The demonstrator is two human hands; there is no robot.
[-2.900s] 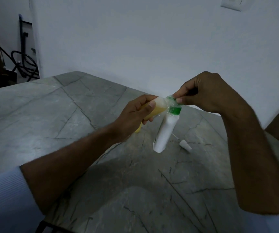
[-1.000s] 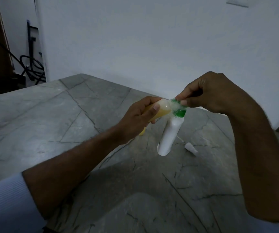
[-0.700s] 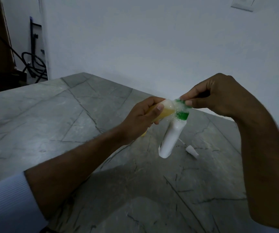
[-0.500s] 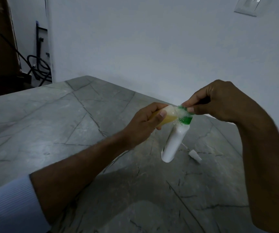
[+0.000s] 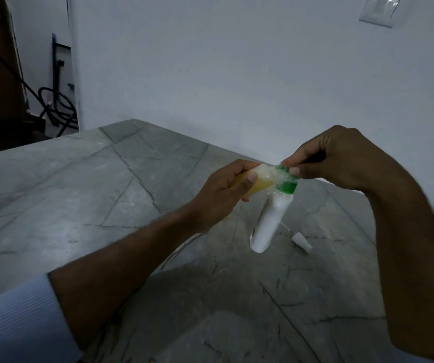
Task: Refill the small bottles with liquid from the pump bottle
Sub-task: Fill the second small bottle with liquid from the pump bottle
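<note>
Left hand (image 5: 221,195) closed around yellow bottle (image 5: 259,183), tilted, mouth against green cap (image 5: 286,183). Right hand (image 5: 339,158) pinching that cap on white bottle (image 5: 268,224), hanging above table (image 5: 79,184). Beyond, small cap (image 5: 301,241) lying on table.

Cap (image 5: 301,240) lies on table (image 5: 85,195), right of bottle (image 5: 268,226)

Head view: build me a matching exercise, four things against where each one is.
Things:
1. yellow bottle
2. white bottle
3. white cap
4. wall plate

Places:
A. lying on the stone table
B. gripped in the left hand, tipped sideways
C. high on the wall, top right
D. hanging from the right hand, pinched at its green top

Pairs: 1-B, 2-D, 3-A, 4-C
</note>
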